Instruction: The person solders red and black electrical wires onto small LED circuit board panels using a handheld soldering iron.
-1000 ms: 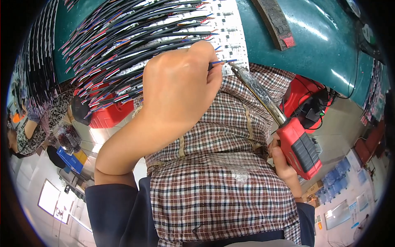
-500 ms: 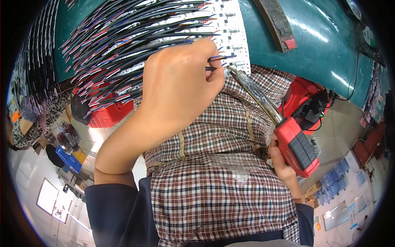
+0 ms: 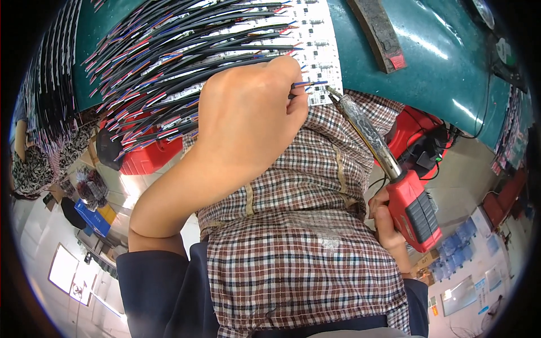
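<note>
My left hand is closed in a pinch on a black cable, whose thin coloured wire ends stick out to the right. Beneath those ends lies a white circuit board panel with rows of small dark parts. Many similar black cables lie side by side across the panel, their bared coloured wires at both ends. My right hand grips a red and black soldering gun at the lower right. Its metal barrel slants up and left, with the tip at the panel's right edge, just right of the wire ends.
A dark bar with a red end lies on the green tabletop. More cabled strips hang at the far left. Red stools stand under the table edge. Another person's arm shows at the far left.
The soldering gun has shifted right and slightly down, its tip moving away from my left fingers. My left hand has barely moved, and the wire ends now reach slightly farther right.
</note>
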The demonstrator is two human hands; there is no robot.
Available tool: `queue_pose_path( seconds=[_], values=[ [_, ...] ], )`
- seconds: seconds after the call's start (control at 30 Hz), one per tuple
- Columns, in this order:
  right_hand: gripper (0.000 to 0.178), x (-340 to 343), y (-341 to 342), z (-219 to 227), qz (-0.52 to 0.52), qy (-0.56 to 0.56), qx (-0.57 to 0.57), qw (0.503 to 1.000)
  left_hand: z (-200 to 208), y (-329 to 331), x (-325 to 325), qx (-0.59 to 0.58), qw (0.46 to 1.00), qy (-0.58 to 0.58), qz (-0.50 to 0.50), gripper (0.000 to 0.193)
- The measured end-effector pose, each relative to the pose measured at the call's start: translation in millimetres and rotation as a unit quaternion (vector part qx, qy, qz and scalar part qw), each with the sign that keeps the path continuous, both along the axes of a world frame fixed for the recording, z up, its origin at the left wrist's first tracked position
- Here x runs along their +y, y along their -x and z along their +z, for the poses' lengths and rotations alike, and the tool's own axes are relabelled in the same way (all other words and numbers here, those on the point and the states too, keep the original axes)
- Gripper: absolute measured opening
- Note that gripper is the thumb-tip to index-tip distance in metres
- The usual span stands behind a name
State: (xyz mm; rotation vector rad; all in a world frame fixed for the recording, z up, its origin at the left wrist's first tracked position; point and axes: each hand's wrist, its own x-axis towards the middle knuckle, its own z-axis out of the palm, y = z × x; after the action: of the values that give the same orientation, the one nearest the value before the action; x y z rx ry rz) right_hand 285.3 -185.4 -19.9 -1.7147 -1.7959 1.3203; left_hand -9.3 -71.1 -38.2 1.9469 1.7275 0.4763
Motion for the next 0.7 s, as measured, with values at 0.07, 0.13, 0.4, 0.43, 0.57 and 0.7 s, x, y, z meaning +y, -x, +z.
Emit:
queue_pose_path(
  seconds=[0.07, 0.13, 0.4, 0.43, 0.57, 0.7],
  values=[
    [0.021, -3, 0, 3, -0.022, -0.009, -0.003, 1.000, 4, -2, 1, 0.006, 1.000, -0.014, -0.009, 0.013],
    [0.020, -1, 1, 4, -0.045, -0.008, 0.020, 0.999, 7, -2, 3, 0.014, 0.999, -0.027, -0.014, 0.013],
    [0.031, 0, 6, 1, -0.104, 0.001, 0.121, 0.987, 31, 15, 12, -0.006, 0.999, 0.000, -0.052, 0.012],
    [0.030, 4, 7, 4, -0.108, -0.005, 0.142, 0.984, 38, 16, 15, 0.012, 0.998, -0.042, -0.049, 0.011],
    [0.029, 13, 15, 7, -0.161, -0.032, 0.197, 0.967, 72, 41, 64, 0.066, 0.966, -0.249, -0.005, 0.012],
    [0.027, 20, 21, 8, -0.154, -0.057, 0.216, 0.963, 64, 59, 126, 0.100, 0.969, -0.226, -0.006, 0.015]
  ],
)
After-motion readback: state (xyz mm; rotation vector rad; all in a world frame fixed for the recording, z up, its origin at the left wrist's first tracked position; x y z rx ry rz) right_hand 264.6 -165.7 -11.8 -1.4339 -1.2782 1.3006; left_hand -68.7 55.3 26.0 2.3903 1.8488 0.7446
